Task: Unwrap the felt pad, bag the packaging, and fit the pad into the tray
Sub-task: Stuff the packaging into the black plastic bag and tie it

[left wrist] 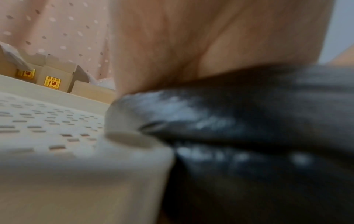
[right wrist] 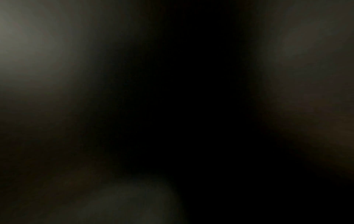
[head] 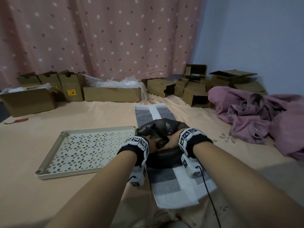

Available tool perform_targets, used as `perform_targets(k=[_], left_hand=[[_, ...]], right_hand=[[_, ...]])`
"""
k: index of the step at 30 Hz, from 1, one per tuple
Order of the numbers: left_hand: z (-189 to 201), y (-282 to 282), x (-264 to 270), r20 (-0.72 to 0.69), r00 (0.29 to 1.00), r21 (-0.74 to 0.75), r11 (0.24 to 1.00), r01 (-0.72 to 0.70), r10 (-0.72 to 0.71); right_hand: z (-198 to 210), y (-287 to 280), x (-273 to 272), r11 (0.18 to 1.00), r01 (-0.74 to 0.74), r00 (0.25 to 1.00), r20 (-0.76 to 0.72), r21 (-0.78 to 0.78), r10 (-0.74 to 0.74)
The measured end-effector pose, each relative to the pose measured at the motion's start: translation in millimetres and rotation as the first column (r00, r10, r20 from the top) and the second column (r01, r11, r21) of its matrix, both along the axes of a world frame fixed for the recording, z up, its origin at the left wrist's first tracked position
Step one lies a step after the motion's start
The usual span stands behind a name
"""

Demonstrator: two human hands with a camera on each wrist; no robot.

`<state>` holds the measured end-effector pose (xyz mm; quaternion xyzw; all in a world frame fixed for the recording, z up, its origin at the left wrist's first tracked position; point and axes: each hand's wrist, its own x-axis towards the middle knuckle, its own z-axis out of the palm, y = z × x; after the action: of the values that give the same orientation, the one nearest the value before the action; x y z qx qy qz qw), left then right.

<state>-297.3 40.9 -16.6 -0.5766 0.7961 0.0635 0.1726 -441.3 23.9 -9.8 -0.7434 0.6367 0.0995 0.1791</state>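
Black plastic bag (head: 162,127) in both hands (beside beige tray (head: 49,155))

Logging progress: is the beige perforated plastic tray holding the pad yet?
Empty. The beige perforated plastic tray shows bare holes; the grey-and-white felt pad lies spread beside it.

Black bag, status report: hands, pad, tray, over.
Left hand and right hand both grip the black bag. Felt pad lies flat beneath, outside the tray. Right wrist view dark.
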Motion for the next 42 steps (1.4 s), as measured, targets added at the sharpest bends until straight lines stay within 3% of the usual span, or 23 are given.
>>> perform_targets(k=[7, 9, 13, 16, 18, 20, 22, 25, 26, 28, 33, 35, 37, 39, 42], left_hand=[[-3.3, -8.3, 1.3, -0.096, 0.994, 0.014, 0.999, -0.045, 0.046], [2.5, -8.9, 1.3, -0.1, 0.992, -0.079, 0.993, -0.091, 0.083], [31.9, -3.4, 5.4, -0.253, 0.962, -0.2, 0.968, -0.153, 0.1], [45.4, -0.3, 12.5, -0.256, 0.965, -0.161, 0.983, -0.092, 0.049], [46.5, 4.0, 15.3, -0.158, 0.987, -0.067, 0.997, -0.04, 0.029], [46.3, 9.6, 16.9, -0.067, 0.997, -0.007, 0.999, 0.032, -0.032], [42.1, 15.0, 14.7, -0.038, 0.995, -0.01, 0.996, 0.092, -0.093], [30.9, 20.3, 6.9, -0.031, 0.993, 0.005, 0.994, 0.112, -0.112], [27.3, 20.8, 4.5, -0.037, 0.993, 0.011, 0.994, 0.109, -0.109], [21.4, 20.8, -0.5, -0.073, 0.993, 0.019, 0.995, 0.098, -0.096], [19.0, 16.1, -0.9, -0.168, 0.984, -0.019, 0.999, 0.047, -0.05], [22.6, 12.1, 2.4, -0.163, 0.987, -0.041, 0.999, 0.01, -0.017], [27.3, 9.1, 6.8, -0.153, 0.988, -0.067, 0.997, -0.039, 0.028], [33.1, 7.0, 12.2, -0.214, 0.974, -0.096, 0.991, -0.092, 0.07], [40.2, 2.6, 20.7, -0.431, 0.892, -0.185, 0.953, -0.239, 0.14]], right_hand=[[1.5, 7.7, 2.3, 0.999, -0.038, 0.994, -0.106, -0.032, 0.034], [9.8, 4.7, 3.7, 0.998, -0.003, 0.998, -0.069, -0.057, -0.001], [44.3, 1.6, 0.9, 0.993, 0.059, 0.998, -0.003, -0.104, -0.06], [57.4, -2.5, -10.1, 0.951, 0.179, 0.97, 0.209, -0.253, -0.127], [56.2, -0.3, -17.6, 0.91, 0.281, 0.897, 0.421, -0.304, -0.136], [54.5, 5.3, -21.4, 0.913, 0.297, 0.856, 0.502, -0.279, -0.125], [52.0, 9.4, -21.2, 0.95, 0.192, 0.883, 0.467, -0.245, -0.058], [52.7, 18.8, -15.3, 1.0, -0.03, 0.99, 0.139, -0.006, 0.03], [51.4, 21.0, -12.4, 0.997, -0.045, 0.998, 0.036, 0.062, 0.043], [46.0, 22.2, -9.6, 0.998, -0.045, 0.998, -0.038, 0.035, 0.047], [60.9, 23.9, -16.0, 0.985, 0.021, 0.989, 0.147, -0.174, 0.005], [68.6, 21.5, -21.9, 0.927, 0.109, 0.97, 0.241, -0.36, -0.021], [70.2, 16.3, -26.2, 0.834, 0.211, 0.968, 0.229, -0.51, -0.105], [66.1, 12.4, -28.2, 0.818, 0.284, 0.958, 0.184, -0.501, -0.22], [47.4, 8.4, -28.2, 0.865, 0.429, 0.9, 0.203, -0.259, -0.386]])
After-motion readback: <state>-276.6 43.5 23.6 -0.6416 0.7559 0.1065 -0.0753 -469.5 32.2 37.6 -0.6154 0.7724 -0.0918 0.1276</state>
